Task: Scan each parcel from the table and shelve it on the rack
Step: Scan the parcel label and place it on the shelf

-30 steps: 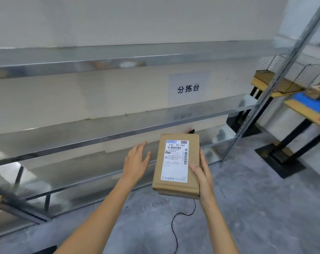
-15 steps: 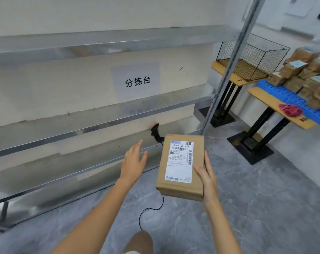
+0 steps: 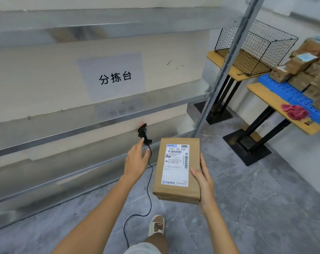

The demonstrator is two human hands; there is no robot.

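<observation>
With my right hand (image 3: 204, 177) gripping the labelled brown cardboard parcel (image 3: 177, 169) alone, my outstretched, loose-fingered left hand (image 3: 136, 160) could knock the black corded handheld scanner (image 3: 144, 134) off the metal rack shelf (image 3: 93, 125).

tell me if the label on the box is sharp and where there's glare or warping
Head view: the white shipping label on the brown cardboard parcel is sharp, its code readable; the shiny metal rack shelves show smeared reflections; the wide lens bends the grey rack upright; the stacked parcels at the right edge blur.
</observation>
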